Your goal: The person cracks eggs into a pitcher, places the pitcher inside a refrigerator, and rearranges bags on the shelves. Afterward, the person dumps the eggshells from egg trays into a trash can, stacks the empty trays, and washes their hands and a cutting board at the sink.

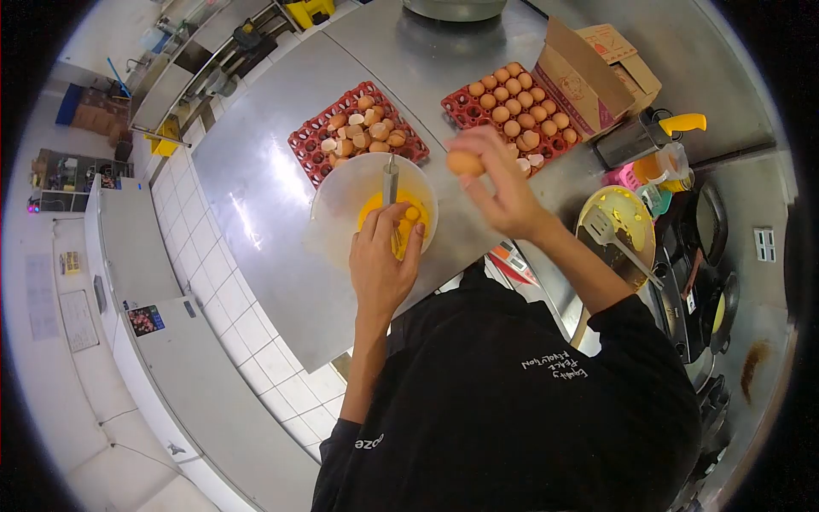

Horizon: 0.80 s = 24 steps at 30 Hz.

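Egg [465, 163] gripped between the thumb and fingers of the right hand [502, 183], raised just to the right of the whitish bowl [328, 224]. Left hand [384, 260] over the near side of the bowl, fingers bent above the yellow egg mix [375, 207]; hard to tell from this angle whether grasping anything or merely resting there. Metal-handled utensil [391, 181] standing in the same bowl, on the steel table [264, 247]. Beyond the bowl, a red tray [299, 139] heaped with cracked shells [355, 132]; farther right, a second red tray [459, 106] with rows of whole eggs [513, 104] and a few broken shells [536, 160] at the near end. Behind that, an open cardboard box [576, 78], printed in reddish tones, too small to read. To the right, a jug [624, 147] with a yellow handle, and a yellow-smeared pan [644, 213] with a slotted spatula [604, 229] across it. On the black shirt [512, 410], white handwritten-style lettering: "Equality", "PEACE", "REVOLUTION". Near the left cuff, more white letters, legible only as "oze"
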### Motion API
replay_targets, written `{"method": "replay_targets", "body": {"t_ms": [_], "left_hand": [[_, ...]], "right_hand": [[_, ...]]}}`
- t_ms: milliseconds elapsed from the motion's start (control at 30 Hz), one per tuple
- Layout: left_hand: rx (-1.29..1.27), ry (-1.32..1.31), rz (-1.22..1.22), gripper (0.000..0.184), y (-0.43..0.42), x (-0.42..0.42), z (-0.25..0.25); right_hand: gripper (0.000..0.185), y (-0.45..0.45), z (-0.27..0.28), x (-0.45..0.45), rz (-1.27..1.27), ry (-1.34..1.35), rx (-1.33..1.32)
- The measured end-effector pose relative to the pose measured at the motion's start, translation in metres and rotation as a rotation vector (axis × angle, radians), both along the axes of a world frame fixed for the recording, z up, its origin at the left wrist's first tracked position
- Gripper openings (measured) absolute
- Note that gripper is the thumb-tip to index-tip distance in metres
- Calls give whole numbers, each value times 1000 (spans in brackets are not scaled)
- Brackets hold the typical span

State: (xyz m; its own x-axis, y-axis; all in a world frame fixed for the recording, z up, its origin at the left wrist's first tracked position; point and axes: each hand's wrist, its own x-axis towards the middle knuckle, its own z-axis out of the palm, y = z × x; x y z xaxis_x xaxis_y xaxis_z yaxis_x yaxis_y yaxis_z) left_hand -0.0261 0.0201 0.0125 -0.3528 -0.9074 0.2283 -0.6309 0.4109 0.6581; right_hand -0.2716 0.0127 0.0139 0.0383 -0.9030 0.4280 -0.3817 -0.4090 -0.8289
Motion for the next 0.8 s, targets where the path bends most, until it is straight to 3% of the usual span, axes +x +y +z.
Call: {"method": "replay_targets", "body": {"t_ms": [33,133,233,367,433,467,533,767,800], "left_hand": [[8,25,-2,33,0,1,0],[14,88,-3,33,1,1,0],[32,169,-2,36,1,4,2],[22,324,32,43,-5,3,9],[-90,425,-35,46,-12,7,10],[-93,423,-28,46,-13,12,10],[-53,437,-59,42,-16,23,8],[-177,271,33,38,-16,39,4],[-199,242,31,39,-17,43,4]], "right_hand": [[39,0,3,8,2,176,-255],[39,-1,-14,24,182,358,-42],[39,0,-6,27,148,464,-55],[40,-4,8,39,104,401,-72],[37,-10,21,48,266,208,216],[37,-14,21,50,274,207,213],[41,-30,22,50,506,-109,579],[45,-50,17,51,611,54,450],[38,-50,23,50,584,144,436]]}}
